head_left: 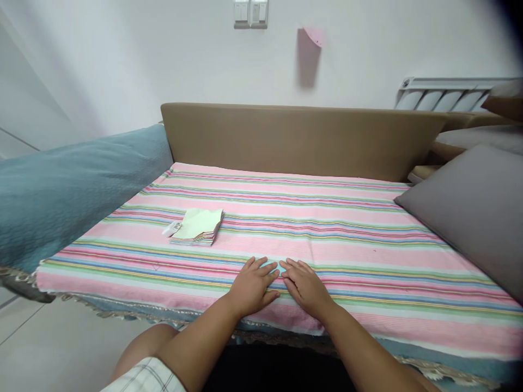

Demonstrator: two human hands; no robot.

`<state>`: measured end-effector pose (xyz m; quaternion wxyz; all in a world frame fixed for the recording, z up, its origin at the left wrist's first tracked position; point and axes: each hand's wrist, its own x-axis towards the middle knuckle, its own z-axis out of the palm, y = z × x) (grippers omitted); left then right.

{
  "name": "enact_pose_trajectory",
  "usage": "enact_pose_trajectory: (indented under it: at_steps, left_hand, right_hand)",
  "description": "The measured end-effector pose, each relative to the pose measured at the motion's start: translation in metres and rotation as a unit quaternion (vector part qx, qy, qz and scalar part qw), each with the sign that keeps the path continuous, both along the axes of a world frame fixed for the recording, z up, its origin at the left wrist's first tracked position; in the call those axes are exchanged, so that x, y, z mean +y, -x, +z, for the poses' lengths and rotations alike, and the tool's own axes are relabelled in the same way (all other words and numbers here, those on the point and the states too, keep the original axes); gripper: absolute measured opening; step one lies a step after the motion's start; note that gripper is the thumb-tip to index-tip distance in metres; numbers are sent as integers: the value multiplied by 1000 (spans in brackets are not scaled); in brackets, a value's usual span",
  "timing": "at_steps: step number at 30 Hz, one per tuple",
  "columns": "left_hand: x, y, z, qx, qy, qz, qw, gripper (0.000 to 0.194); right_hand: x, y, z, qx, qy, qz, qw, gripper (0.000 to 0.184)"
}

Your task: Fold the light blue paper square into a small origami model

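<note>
My left hand (254, 286) lies palm down on the striped cloth (347, 198), with its fingers stretched out and slightly apart. Facing it, my right hand (305, 286) also rests flat, fingers extended, their tips close to those of the left. A small patch of light blue (281, 267) shows between the fingertips; most of it is covered, and I cannot tell what it is. To the left of my hands sits a stack of thin sheets (200, 224) with a pale green top and uneven edges. A small white tag (172, 228) lies at its left side.
A brown backrest (286, 139) stands along the wall behind the cloth. On the left is a blue-covered armrest (77, 179); at the right lean grey cushions (474, 207). A radiator (461, 95), light switches (250, 12) and a pink paper piece (313, 36) are farther back.
</note>
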<state>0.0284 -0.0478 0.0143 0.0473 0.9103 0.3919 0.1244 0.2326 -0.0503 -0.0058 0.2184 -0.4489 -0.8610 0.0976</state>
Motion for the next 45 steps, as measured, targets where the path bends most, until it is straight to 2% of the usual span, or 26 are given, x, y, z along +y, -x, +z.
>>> enact_pose_trajectory:
  at_steps: [45]
  left_hand:
    - [-3,0,3,-1,-5,2,1000,49]
  right_hand:
    - [0,1,0,8,-5,4,1000,25]
